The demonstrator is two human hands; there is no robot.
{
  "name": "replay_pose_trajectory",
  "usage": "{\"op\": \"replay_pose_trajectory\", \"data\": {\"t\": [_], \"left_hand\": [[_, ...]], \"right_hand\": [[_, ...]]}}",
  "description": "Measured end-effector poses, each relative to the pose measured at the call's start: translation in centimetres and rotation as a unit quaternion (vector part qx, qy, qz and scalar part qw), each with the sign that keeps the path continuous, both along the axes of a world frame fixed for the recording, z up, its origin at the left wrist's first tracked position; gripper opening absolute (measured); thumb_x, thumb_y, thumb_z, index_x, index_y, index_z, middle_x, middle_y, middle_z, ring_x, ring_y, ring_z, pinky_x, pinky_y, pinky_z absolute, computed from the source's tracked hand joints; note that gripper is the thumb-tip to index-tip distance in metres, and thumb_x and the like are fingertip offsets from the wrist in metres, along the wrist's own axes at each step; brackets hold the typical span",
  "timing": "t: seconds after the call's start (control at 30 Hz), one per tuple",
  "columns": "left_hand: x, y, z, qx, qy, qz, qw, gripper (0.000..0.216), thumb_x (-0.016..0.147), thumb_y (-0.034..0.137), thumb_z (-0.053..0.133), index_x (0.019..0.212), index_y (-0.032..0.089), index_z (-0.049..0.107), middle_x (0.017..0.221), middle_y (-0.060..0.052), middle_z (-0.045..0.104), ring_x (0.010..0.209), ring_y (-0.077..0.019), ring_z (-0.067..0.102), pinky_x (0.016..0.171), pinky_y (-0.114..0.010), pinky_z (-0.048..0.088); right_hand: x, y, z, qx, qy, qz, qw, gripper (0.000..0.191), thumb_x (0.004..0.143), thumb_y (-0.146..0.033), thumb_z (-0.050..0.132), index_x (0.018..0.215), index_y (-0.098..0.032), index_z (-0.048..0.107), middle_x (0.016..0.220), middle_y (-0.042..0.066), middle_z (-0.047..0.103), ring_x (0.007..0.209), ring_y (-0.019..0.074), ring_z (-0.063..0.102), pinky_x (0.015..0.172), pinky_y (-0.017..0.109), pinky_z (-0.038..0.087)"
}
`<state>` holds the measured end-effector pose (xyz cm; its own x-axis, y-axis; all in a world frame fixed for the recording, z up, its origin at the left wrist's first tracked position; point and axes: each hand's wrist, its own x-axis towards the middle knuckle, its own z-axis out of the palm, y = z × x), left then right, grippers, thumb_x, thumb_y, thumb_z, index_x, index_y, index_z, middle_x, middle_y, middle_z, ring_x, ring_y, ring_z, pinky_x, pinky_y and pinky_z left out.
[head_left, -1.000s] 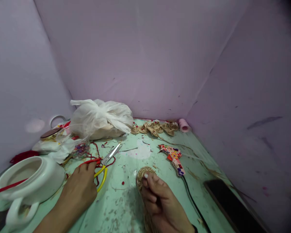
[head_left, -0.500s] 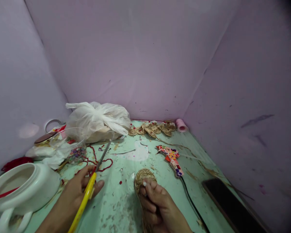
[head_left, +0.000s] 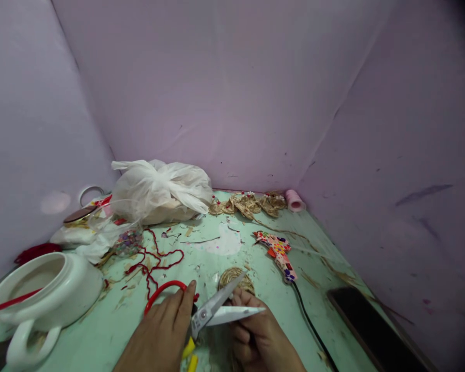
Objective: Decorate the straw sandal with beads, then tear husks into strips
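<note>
Two hands: one left hand (head_left: 158,325), one right hand (head_left: 258,326). One pair of scissors (head_left: 203,314) with two blades (head_left: 236,313). One rope coil (head_left: 228,278). One glue gun (head_left: 275,249) with one cord (head_left: 308,318). One phone (head_left: 372,330). One spool (head_left: 294,200). One pot (head_left: 77,289), one red stick (head_left: 15,300). One tied plastic bag (head_left: 163,188). One round tin (head_left: 80,214), one ring (head_left: 91,188). One tangle of red yarn (head_left: 168,267), one dark red bundle (head_left: 39,253). Several rope ornaments (head_left: 250,204), too bunched to count exactly. Many beads (head_left: 127,242) and straw scraps (head_left: 309,279), too small to count. Three walls (head_left: 225,93), one table (head_left: 203,268).
</note>
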<state>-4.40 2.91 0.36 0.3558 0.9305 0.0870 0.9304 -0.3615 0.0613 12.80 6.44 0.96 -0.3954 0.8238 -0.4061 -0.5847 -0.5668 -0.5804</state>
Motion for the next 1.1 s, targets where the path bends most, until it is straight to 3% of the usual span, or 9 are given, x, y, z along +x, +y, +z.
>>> {"op": "replay_pose_trajectory", "data": {"t": [0.1, 0.23, 0.37, 0.5, 0.67, 0.77, 0.9, 1.0, 1.1], "left_hand": [[0.1, 0.0, -0.4, 0.012, 0.000, 0.010, 1.000, 0.067, 0.067, 0.006, 0.040, 0.133, 0.009, 0.035, 0.124, -0.016, 0.052, 0.110, -0.0270, 0.048, 0.092, -0.037, 0.040], [-0.3, 0.1, -1.9, 0.030, -0.016, 0.016, 0.999, 0.074, 0.064, 0.007, 0.041, 0.137, 0.011, 0.026, 0.125, -0.016, 0.050, 0.112, -0.0273, 0.046, 0.092, -0.038, 0.039], [-0.5, 0.1, -2.8, 0.068, -0.033, 0.002, 0.997, 0.082, 0.064, 0.008, 0.041, 0.140, 0.013, 0.011, 0.123, -0.016, 0.051, 0.109, -0.0280, 0.047, 0.089, -0.040, 0.039], [-0.2, 0.1, -1.9, 0.063, -0.036, 0.004, 0.997, 0.088, 0.066, 0.007, 0.040, 0.140, 0.015, -0.006, 0.125, -0.016, 0.047, 0.112, -0.0291, 0.044, 0.092, -0.043, 0.036], [0.2, 0.1, -1.1, 0.048, -0.032, 0.006, 0.998, 0.093, 0.068, 0.007, 0.040, 0.136, 0.018, -0.022, 0.125, -0.016, 0.046, 0.113, -0.0286, 0.043, 0.094, -0.043, 0.035], [0.2, 0.0, -1.1, 0.037, -0.031, 0.011, 0.999, 0.097, 0.065, 0.007, 0.042, 0.135, 0.018, -0.024, 0.127, -0.016, 0.044, 0.115, -0.0297, 0.041, 0.095, -0.044, 0.035], [0.1, -0.1, -1.1, 0.033, -0.028, 0.004, 0.999, 0.097, 0.064, 0.006, 0.042, 0.136, 0.016, -0.023, 0.129, -0.017, 0.043, 0.116, -0.0297, 0.040, 0.096, -0.043, 0.034], [-0.2, -0.1, -1.2, 0.031, -0.027, -0.013, 0.999, 0.096, 0.064, 0.004, 0.041, 0.136, 0.016, -0.022, 0.129, -0.017, 0.043, 0.117, -0.0292, 0.040, 0.096, -0.042, 0.035], [-0.3, -0.1, -1.3, 0.028, -0.031, -0.020, 0.999, 0.094, 0.067, 0.005, 0.041, 0.137, 0.016, -0.020, 0.129, -0.017, 0.044, 0.117, -0.0290, 0.041, 0.095, -0.042, 0.035]], "right_hand": [[0.1, -0.1, -0.4, 0.006, -0.027, 0.002, 1.000, 0.036, 0.050, -0.037, 0.078, 0.059, -0.017, 0.049, 0.034, -0.012, 0.034, 0.029, -0.0008, 0.013, 0.028, 0.013, 0.008], [0.3, -0.4, -0.9, 0.004, -0.039, -0.004, 0.999, 0.031, 0.053, -0.028, 0.076, 0.074, -0.014, 0.058, 0.036, -0.011, 0.036, 0.031, 0.0000, 0.017, 0.030, 0.012, 0.011], [0.1, -0.5, -0.6, -0.001, -0.040, 0.003, 0.999, 0.026, 0.053, -0.027, 0.075, 0.065, -0.014, 0.056, 0.035, -0.011, 0.036, 0.030, -0.0009, 0.016, 0.030, 0.012, 0.009], [-0.3, -0.3, 0.0, -0.029, -0.042, 0.005, 0.999, 0.033, 0.047, -0.034, 0.078, 0.055, -0.016, 0.051, 0.030, -0.012, 0.032, 0.027, -0.0012, 0.012, 0.029, 0.013, 0.007], [-0.2, -0.5, 0.1, -0.012, -0.040, -0.006, 0.999, 0.028, 0.046, -0.026, 0.078, 0.052, -0.016, 0.052, 0.032, -0.011, 0.034, 0.029, -0.0009, 0.015, 0.029, 0.013, 0.008], [-0.3, -0.7, -0.5, 0.007, -0.041, -0.018, 0.999, 0.023, 0.049, -0.023, 0.077, 0.059, -0.014, 0.059, 0.035, -0.011, 0.035, 0.031, -0.0005, 0.016, 0.031, 0.013, 0.011], [-0.8, -0.6, -1.6, 0.053, -0.066, -0.089, 0.992, 0.025, 0.049, -0.027, 0.079, 0.058, -0.013, 0.061, 0.034, -0.010, 0.034, 0.034, 0.0018, 0.026, 0.035, 0.014, 0.020], [-0.9, -0.6, -2.0, 0.094, -0.107, -0.113, 0.983, 0.024, 0.049, -0.027, 0.079, 0.060, -0.013, 0.063, 0.042, -0.005, 0.048, 0.042, 0.0071, 0.042, 0.045, 0.018, 0.034], [-0.6, -0.7, -1.8, 0.109, -0.142, -0.111, 0.978, 0.020, 0.054, -0.028, 0.077, 0.061, -0.014, 0.065, 0.052, 0.001, 0.059, 0.050, 0.0118, 0.050, 0.051, 0.023, 0.039]]}}
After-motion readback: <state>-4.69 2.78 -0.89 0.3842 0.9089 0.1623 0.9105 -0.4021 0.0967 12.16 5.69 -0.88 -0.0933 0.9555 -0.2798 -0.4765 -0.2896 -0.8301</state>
